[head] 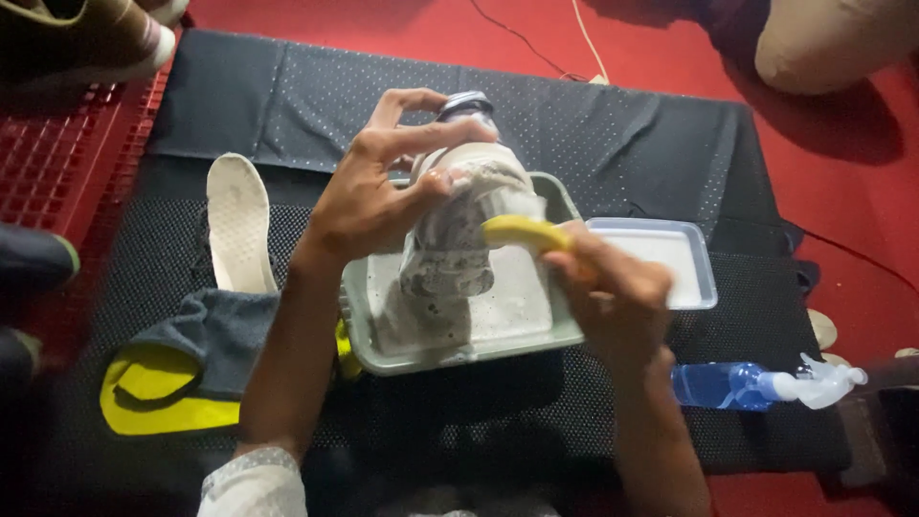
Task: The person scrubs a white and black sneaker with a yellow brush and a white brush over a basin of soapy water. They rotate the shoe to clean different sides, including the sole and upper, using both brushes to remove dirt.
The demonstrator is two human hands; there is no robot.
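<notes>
Left hand (369,206) clamps a soapy shoe (459,215) over the grey tray (383,321); right hand (617,302) grips a yellow brush (522,233) against it.

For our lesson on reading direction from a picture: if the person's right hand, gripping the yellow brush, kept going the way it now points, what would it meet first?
The right hand points up and left, so its yellow brush would press into the soapy shoe held by the left hand over the grey tray. They look as if they touch already, though depth is unclear.

You are wearing a pale patterned sleeve (251,479) pushed up your left arm; your right forearm (661,440) is showing bare, both hands ungloved, no rings.
</notes>
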